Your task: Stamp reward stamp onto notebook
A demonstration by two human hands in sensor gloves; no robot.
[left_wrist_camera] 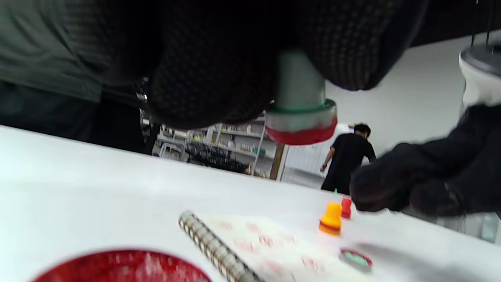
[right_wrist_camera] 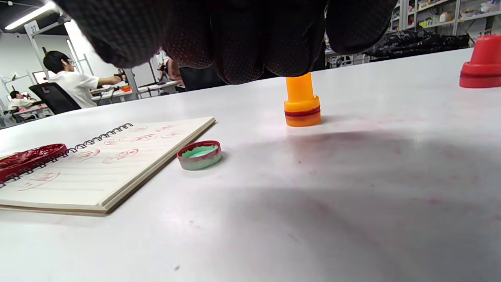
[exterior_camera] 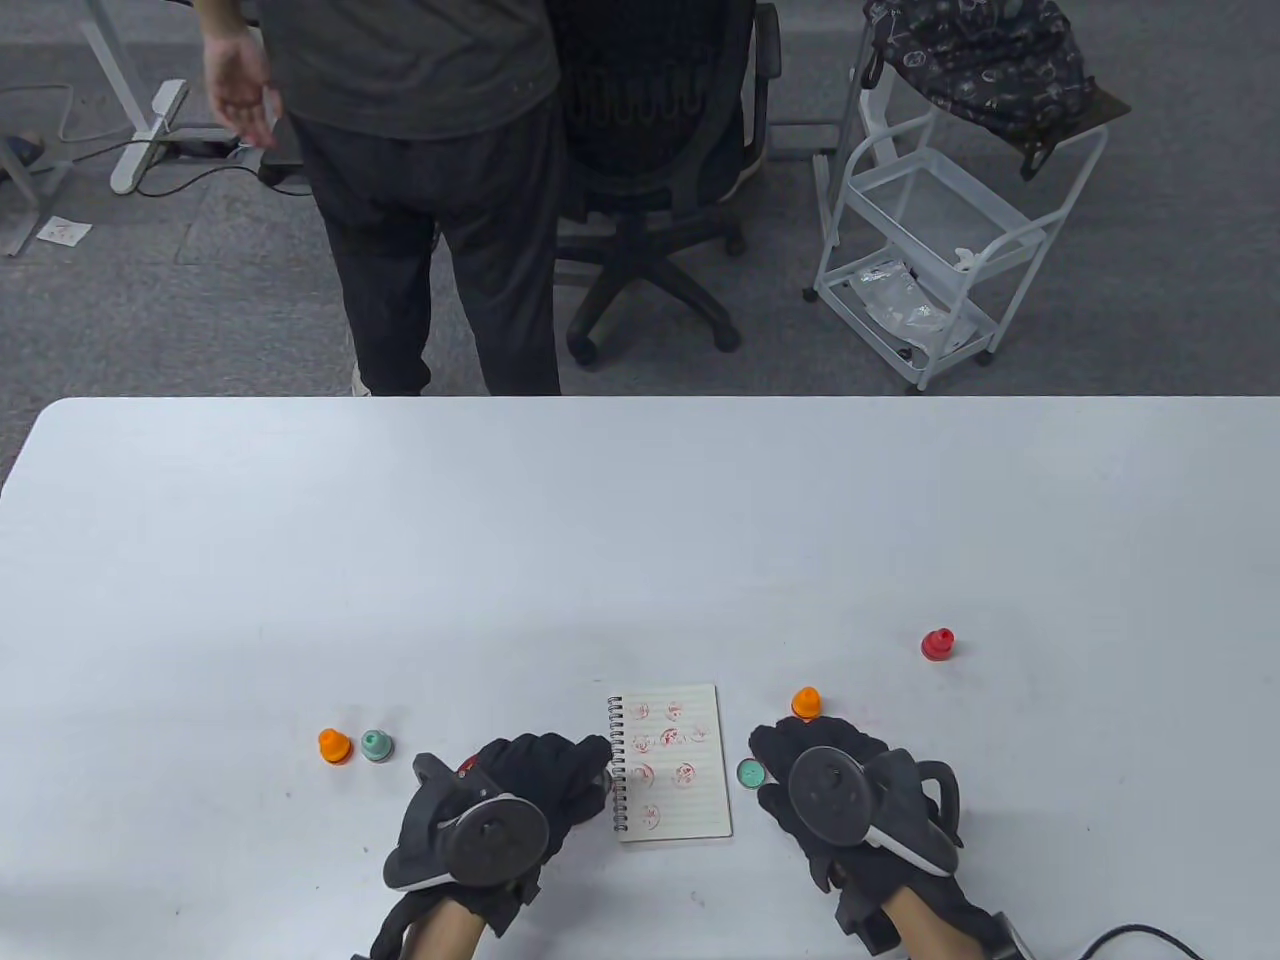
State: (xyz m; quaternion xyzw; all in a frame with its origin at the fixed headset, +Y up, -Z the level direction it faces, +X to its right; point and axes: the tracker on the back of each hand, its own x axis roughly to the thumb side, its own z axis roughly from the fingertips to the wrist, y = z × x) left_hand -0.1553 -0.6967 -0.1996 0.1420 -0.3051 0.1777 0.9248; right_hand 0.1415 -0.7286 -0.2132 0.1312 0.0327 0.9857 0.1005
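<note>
A grey-green stamp (left_wrist_camera: 300, 102) with a red inked face is pinched between the gloved fingers (left_wrist_camera: 219, 70) of the left hand (exterior_camera: 500, 800), its face pointed downward and held clear above the table (exterior_camera: 400, 560). Just below and beside those fingers lies the notebook (exterior_camera: 672, 762), spiral edge nearest them, its open page already marked with several red prints. At the near side of the spiral, a red disc (left_wrist_camera: 121, 266) is seen under the left hand; what it is cannot be told.

The fingers (right_wrist_camera: 242, 43) of the right hand (exterior_camera: 850, 790) are curled loosely together above the table, nothing being gripped. Just beyond their tips an orange stamp (right_wrist_camera: 301, 102) stands upright; between them and the notebook a green cap (exterior_camera: 751, 772) with a red rim lies open side up. Farther out to the right a red stamp (exterior_camera: 938, 644) stands alone. Well off to the left of the left hand, another orange stamp (exterior_camera: 335, 746) and a green stamp (exterior_camera: 376, 745) stand side by side.
</note>
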